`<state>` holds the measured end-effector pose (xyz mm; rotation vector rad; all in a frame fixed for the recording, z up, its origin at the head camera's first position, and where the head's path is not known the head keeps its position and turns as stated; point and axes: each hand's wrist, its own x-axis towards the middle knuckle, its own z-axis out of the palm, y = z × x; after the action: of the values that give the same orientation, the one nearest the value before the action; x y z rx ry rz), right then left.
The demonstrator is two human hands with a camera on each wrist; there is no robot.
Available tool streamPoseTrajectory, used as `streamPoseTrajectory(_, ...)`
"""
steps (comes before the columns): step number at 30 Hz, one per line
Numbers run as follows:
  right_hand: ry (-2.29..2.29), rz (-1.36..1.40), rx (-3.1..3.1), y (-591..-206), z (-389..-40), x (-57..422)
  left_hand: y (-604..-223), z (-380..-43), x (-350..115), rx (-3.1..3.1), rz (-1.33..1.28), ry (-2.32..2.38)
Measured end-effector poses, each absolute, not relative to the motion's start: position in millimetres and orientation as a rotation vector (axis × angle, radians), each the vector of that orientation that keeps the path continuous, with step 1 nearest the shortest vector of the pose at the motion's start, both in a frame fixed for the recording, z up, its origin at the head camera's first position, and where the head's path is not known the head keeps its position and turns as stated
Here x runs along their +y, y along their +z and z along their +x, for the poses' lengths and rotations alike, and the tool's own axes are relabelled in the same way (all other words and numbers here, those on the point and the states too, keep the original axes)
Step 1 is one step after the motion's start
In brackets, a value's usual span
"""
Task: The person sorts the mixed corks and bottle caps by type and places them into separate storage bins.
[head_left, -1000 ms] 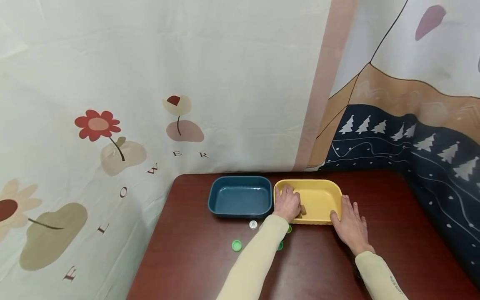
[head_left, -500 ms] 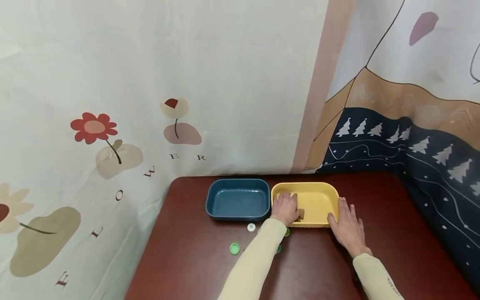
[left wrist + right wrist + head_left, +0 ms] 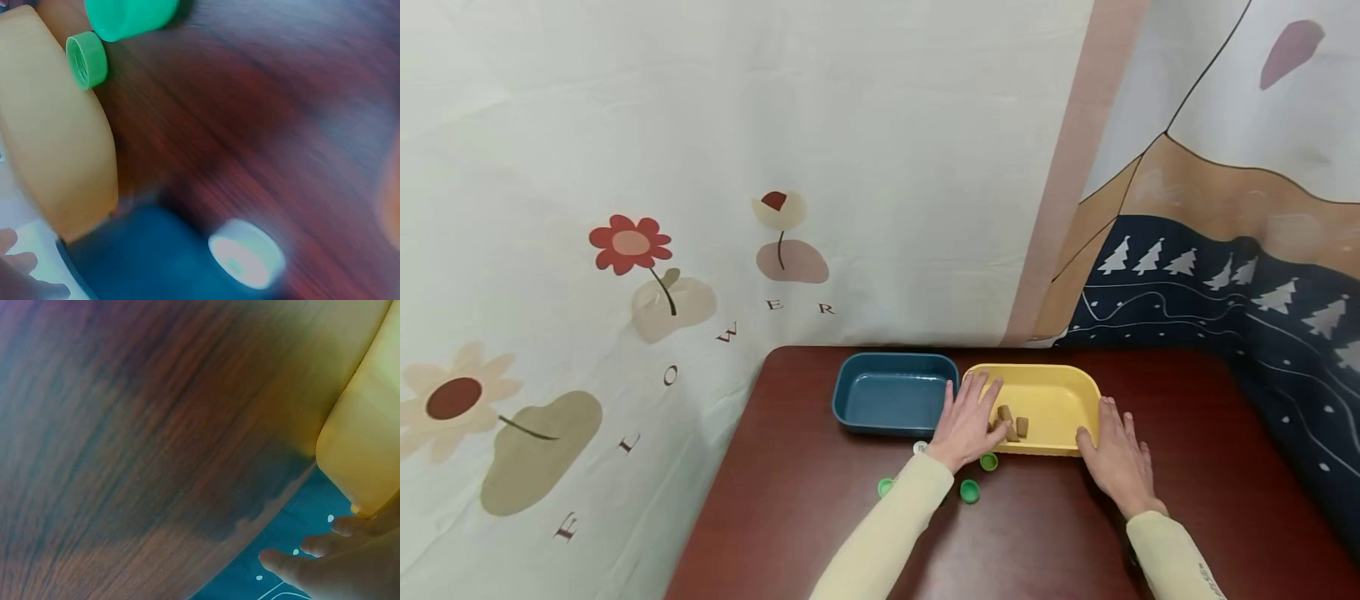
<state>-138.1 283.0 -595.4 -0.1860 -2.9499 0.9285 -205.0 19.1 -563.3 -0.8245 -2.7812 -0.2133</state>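
My left hand (image 3: 966, 427) is over the left side of the yellow tray (image 3: 1067, 400), fingers straight and spread, holding nothing. Near its thumb, several small brown cork-like pieces (image 3: 1022, 427) lie in the tray's front left part. My right hand (image 3: 1118, 458) rests against the tray's right end, its thumb at the rim and its fingers stretched along the outside. The right wrist view shows that hand's fingers (image 3: 350, 562) by the yellow wall (image 3: 365, 425). To the left stands the blue tray (image 3: 891, 396), with nothing visible inside.
Bottle caps lie on the dark red table (image 3: 760, 517) in front of the trays: a white cap (image 3: 247, 253), a light green cap (image 3: 885, 487), a green cap (image 3: 988, 462) and a darker green cap (image 3: 970, 492). A printed cloth (image 3: 880, 167) hangs behind the table.
My left hand was bent down into the yellow tray's left part; its fingers have spread and come up, uncovering more brown pieces. My right hand stays at the tray's right end. The head view has shifted.
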Motion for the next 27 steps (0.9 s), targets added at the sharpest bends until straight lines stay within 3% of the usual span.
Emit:
streamPoseTrajectory(10,0.883,-0.192,-2.965,-594.7,-137.8,286.9,-564.4,-193.6,-57.4,-2.710,-0.729,-0.309)
streamPoseTrajectory(19,0.887,-0.202,-2.958,-591.5,-135.9,295.2,-568.6,-211.4,-157.8,-2.881,-0.306,-0.519)
streamPoseTrajectory(27,0.877,-0.193,-2.963,-595.7,-133.4,301.0,-578.1,-213.9,-203.4,-3.062,-0.046,-0.738)
